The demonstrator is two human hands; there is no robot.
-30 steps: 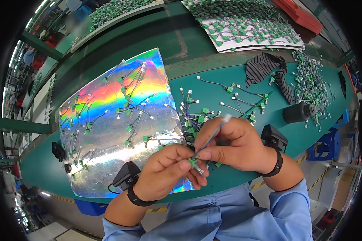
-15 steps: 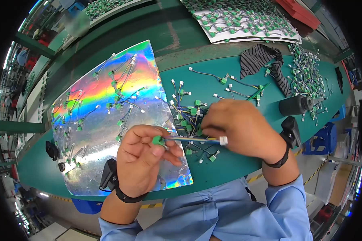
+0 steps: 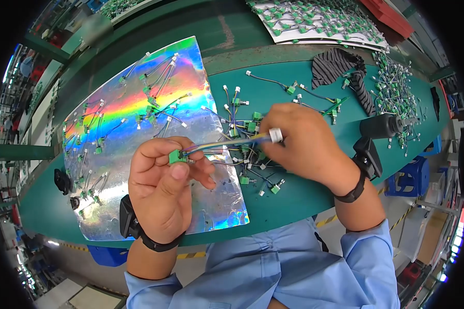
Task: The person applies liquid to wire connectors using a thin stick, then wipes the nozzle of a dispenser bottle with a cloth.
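Observation:
Over the shiny holographic sheet (image 3: 216,206), my left hand (image 3: 162,190) pinches a green connector (image 3: 176,156) between thumb and fingers. Its wires stretch right to a white plug (image 3: 276,135), which lies close to my right hand. My right hand (image 3: 299,144) is over the pile of green connectors (image 3: 252,125), fingers curled down; its fingertips and anything in them are hidden. More wired connectors lie spread on the sheet and on the green table (image 3: 304,193).
A dark bottle (image 3: 379,126), a striped cloth (image 3: 335,67) and a heap of wired parts (image 3: 397,92) are at the right. At the back stands a white board (image 3: 294,35) covered with green connectors. A black item (image 3: 62,182) sits at the left edge.
My left hand has moved left and up from the middle with the connector in it. My right hand has let go of the wires and moved over the pile. The view has shifted a little.

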